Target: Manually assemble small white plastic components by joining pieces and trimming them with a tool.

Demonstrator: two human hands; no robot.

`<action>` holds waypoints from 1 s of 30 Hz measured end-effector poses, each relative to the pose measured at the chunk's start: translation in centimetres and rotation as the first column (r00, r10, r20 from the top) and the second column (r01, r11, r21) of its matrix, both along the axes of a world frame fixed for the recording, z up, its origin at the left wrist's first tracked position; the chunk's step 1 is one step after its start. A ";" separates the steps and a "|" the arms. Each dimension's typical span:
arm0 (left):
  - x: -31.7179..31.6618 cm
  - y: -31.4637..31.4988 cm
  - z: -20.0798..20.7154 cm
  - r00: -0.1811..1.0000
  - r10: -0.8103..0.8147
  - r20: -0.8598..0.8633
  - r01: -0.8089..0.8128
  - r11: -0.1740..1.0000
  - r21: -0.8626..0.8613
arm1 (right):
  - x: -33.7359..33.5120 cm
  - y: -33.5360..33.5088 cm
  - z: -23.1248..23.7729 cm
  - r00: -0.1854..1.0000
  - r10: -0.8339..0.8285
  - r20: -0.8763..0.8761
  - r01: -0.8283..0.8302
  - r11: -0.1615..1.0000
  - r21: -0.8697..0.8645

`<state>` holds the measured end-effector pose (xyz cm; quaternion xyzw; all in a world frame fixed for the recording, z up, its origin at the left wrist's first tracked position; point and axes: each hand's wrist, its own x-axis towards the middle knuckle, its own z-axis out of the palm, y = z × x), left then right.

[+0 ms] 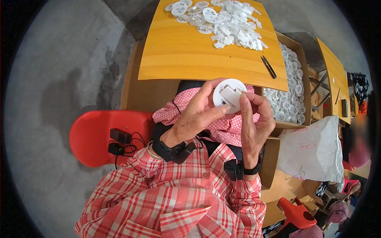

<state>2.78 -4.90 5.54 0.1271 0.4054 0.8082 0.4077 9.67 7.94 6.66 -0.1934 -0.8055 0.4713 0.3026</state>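
Note:
My left hand [198, 110] is closed round a white round plastic disc [219, 104], with its thumb resting on the disc's lower face. A raised white rectangular plastic piece [231, 94] sits across the middle of the disc, with a small dark slot beside it. At the disc's right edge my right hand [256, 121] pinches with thumb and forefinger, touching the end of the rectangular piece. The disc is held above my lap, just in front of the table's near edge.
On the yellow table [190, 55] lie a heap of small white plastic pieces [238, 27], several white discs [179, 8] and black thread snips [268, 67]. A cardboard box of discs [293, 91] stands right, near a white sack [311, 148]. Left is a red chair [93, 135] with black adapters [120, 136].

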 end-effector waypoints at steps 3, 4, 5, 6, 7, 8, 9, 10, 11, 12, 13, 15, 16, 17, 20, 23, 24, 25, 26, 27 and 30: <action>0.1 0.0 0.1 1.000 0.008 -0.005 -0.008 1.000 0.000 | 0.0 0.0 -0.1 1.000 -0.003 -0.012 0.003 1.000 0.006; 0.1 0.0 0.1 1.000 0.016 -0.005 -0.016 1.000 0.003 | 0.0 0.0 -0.1 1.000 -0.002 -0.012 0.002 1.000 0.009; 0.1 0.0 0.1 1.000 0.015 -0.007 -0.015 1.000 0.002 | 0.0 -0.1 -0.2 1.000 -0.003 -0.014 0.003 1.000 0.008; 0.1 0.1 0.2 1.000 0.014 -0.019 -0.014 1.000 0.003 | -0.1 -0.1 -0.3 1.000 -0.002 -0.021 0.002 1.000 0.017; 0.1 0.1 0.2 0.999 0.013 -0.030 -0.013 1.000 0.003 | -0.1 -0.1 -0.3 1.000 -0.001 -0.027 0.002 1.000 0.027; 0.1 0.1 0.3 0.999 0.011 -0.030 -0.011 1.000 0.002 | -0.1 -0.1 -0.3 1.000 -0.003 -0.028 0.003 1.000 0.026; 0.0 0.1 0.5 1.000 0.005 -0.028 -0.005 1.000 -0.004 | -0.1 -0.1 -0.3 1.000 -0.002 -0.029 0.003 0.999 0.037; 0.0 0.0 0.6 1.000 -0.001 -0.025 0.001 1.000 -0.009 | -0.1 -0.1 -0.3 1.000 -0.002 -0.029 0.004 0.999 0.047; 0.1 0.0 0.4 1.000 -0.002 -0.025 0.002 1.000 -0.010 | 0.0 -0.1 -0.3 1.000 -0.004 -0.029 0.005 0.999 0.046; 0.1 0.0 0.2 0.999 0.006 -0.040 -0.007 1.000 -0.020 | 0.0 -0.2 -0.3 1.000 -0.004 -0.026 0.005 0.999 0.044; 0.2 0.1 0.1 0.998 0.014 -0.054 -0.015 0.999 -0.029 | 0.0 -0.1 -0.2 1.000 -0.005 -0.021 0.006 0.999 0.043; 0.2 0.1 0.6 1.000 0.008 -0.024 -0.008 1.000 -0.024 | 0.1 0.0 0.1 1.000 0.003 -0.010 -0.002 0.998 0.056; 0.2 0.1 0.7 1.000 0.005 0.004 -0.005 1.000 -0.019 | 0.2 0.1 0.2 1.000 0.013 0.000 -0.013 0.998 0.068; 0.3 0.1 0.7 1.000 0.002 0.006 -0.002 1.000 -0.020 | 0.2 0.2 0.4 1.000 0.010 0.002 -0.010 0.998 0.067; 0.4 0.3 0.5 0.999 0.020 -0.025 -0.021 1.000 -0.007 | 0.2 0.4 0.8 0.999 0.023 0.036 -0.025 0.997 0.072; 0.4 0.2 0.6 0.998 0.027 -0.049 -0.028 0.999 -0.021 | 0.2 0.5 0.8 0.999 0.032 0.041 -0.036 0.995 0.091; 0.5 0.2 0.6 0.998 0.036 -0.048 -0.036 0.999 -0.015 | 0.1 0.5 0.8 0.999 0.040 0.031 -0.042 0.995 0.090; 0.5 0.3 0.6 0.998 0.041 -0.046 -0.042 0.999 -0.007 | 0.2 0.5 0.8 0.999 0.045 0.021 -0.046 0.995 0.092; 0.5 0.3 0.7 0.998 0.038 -0.045 -0.038 0.999 -0.007 | 0.2 0.6 0.8 0.999 0.041 0.022 -0.043 0.995 0.092; 0.5 0.3 0.9 0.999 0.029 -0.032 -0.029 1.000 -0.001 | 0.2 0.6 0.8 0.999 0.036 0.017 -0.037 0.994 0.102; 0.4 0.2 0.9 0.999 0.032 -0.041 -0.032 0.999 -0.002 | 0.2 0.5 0.7 0.999 0.040 0.007 -0.040 0.994 0.100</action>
